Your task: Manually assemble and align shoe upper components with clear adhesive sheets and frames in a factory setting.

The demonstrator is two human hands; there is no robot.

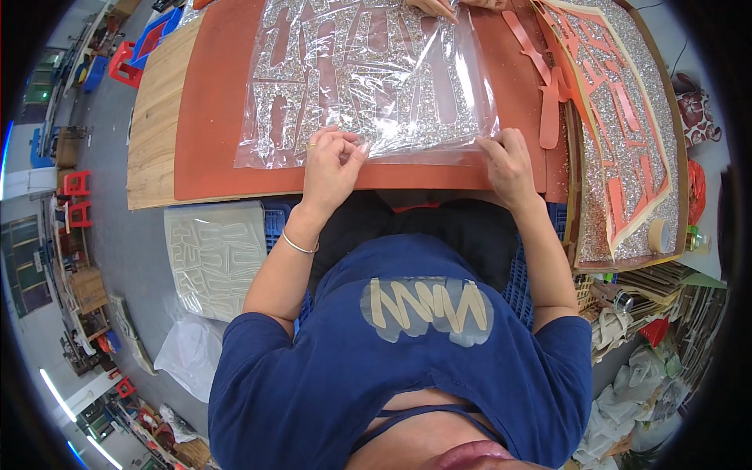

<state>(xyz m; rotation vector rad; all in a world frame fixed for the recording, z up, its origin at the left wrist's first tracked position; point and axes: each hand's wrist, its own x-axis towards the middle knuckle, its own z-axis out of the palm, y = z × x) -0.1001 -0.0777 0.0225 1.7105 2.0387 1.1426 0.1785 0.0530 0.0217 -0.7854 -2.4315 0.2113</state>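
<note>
- Plastic film (423, 150) is spread over the glittery sheet (380, 98) on the orange mat (207, 102).
- Near edge is pinched by the left hand (333, 163), near right corner by the right hand (509, 166).
- Tension is probably best applied evenly between 2 grips.

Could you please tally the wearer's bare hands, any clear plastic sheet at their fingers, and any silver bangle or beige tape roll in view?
Bare left hand and bare right hand: 2
Clear, glossy plastic sheet: 1
Silver wrist bangle: 1
Round beige tape roll: 1
Total: 5
</note>
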